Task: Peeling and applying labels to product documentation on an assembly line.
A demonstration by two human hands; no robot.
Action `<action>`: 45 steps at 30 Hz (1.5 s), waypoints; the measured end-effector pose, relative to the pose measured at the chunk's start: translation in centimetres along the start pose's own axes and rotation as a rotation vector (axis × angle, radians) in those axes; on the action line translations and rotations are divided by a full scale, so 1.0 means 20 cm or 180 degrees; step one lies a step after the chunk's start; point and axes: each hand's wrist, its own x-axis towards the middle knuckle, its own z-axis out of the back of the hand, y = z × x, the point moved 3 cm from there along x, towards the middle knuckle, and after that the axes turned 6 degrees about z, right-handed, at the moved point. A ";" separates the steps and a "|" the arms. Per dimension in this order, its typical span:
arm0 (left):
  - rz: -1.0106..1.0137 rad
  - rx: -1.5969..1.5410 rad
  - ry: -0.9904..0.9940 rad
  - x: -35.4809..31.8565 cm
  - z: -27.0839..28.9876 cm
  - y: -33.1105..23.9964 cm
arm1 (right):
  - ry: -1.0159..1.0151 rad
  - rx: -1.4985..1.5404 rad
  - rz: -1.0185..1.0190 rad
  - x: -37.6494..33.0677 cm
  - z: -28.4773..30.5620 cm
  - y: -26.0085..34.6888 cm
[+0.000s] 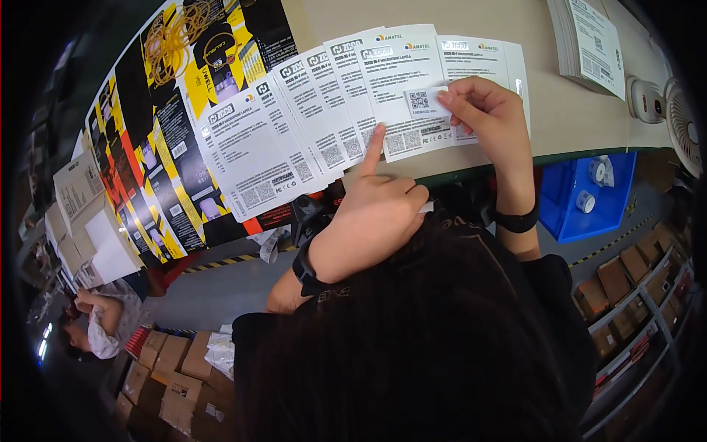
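Observation:
My right hand [490, 114] pinches a small white QR-code label [425, 104] by its right edge, against a white printed sheet [398, 70]. The extended index finger of my left hand [383, 202] touches that sheet's left edge; its other fingers curl in. A small white piece [426, 207] shows at those curled fingers, too little of it visible to name. More printed sheets [254, 151] overlap in a fanned row to the left. Another printed sheet [475, 62] lies partly behind my right hand.
A thick stack of printed sheets [589, 44] and a small white fan [685, 125] stand at the right. Rubber bands [173, 40] lie on a black-and-yellow printed surface [166, 158] at the left. A blue bin [560, 202] holds label rolls. Another person [107, 324] and cardboard boxes [177, 353] are behind.

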 end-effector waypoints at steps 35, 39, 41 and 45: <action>0.0065 -0.0060 0.0022 -0.01 -0.06 -0.02 | -0.0978 -0.2504 0.0715 -0.04 -0.03 0.00; 0.0041 -0.0178 -0.0168 -0.10 -0.03 -0.03 | -0.0620 -0.2386 0.0791 -0.12 -0.01 0.00; 0.0064 -0.0334 -0.0274 -0.15 -0.01 -0.03 | -0.0410 -0.2347 0.0858 -0.15 -0.05 0.03; 0.0004 -0.0191 -0.0433 -0.19 -0.01 -0.01 | 0.0315 -0.2469 0.2654 -0.24 -0.22 0.14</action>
